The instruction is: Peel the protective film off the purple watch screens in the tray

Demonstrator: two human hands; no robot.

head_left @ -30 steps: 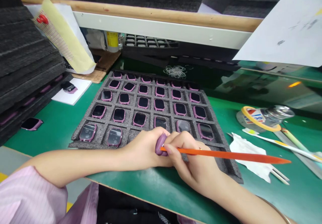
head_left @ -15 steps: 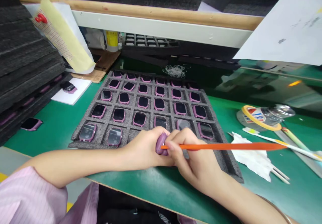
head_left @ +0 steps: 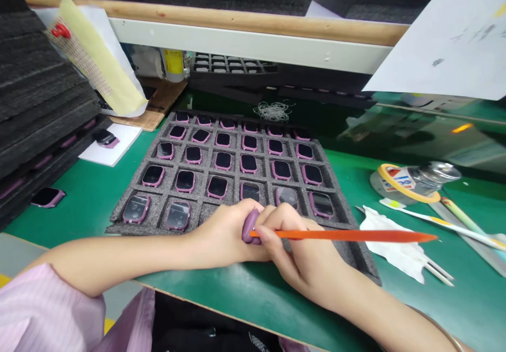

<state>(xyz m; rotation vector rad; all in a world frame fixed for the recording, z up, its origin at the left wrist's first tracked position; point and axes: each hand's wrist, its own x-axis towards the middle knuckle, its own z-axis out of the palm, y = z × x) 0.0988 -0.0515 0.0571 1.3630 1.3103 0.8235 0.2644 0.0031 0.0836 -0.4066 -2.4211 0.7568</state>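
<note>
Holding one orange stick (head_left: 356, 235), apparently one watch (head_left: 249, 226).

Blue "18" on the label (head_left: 400, 176) of a clear bottle (head_left: 421, 177), print on a yellow sheet (head_left: 85, 54) illegible

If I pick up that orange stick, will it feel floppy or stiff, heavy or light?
Probably fairly stiff: the orange stick runs straight well past the right hand. Likely light too, being slim and pinched near one end.
</note>
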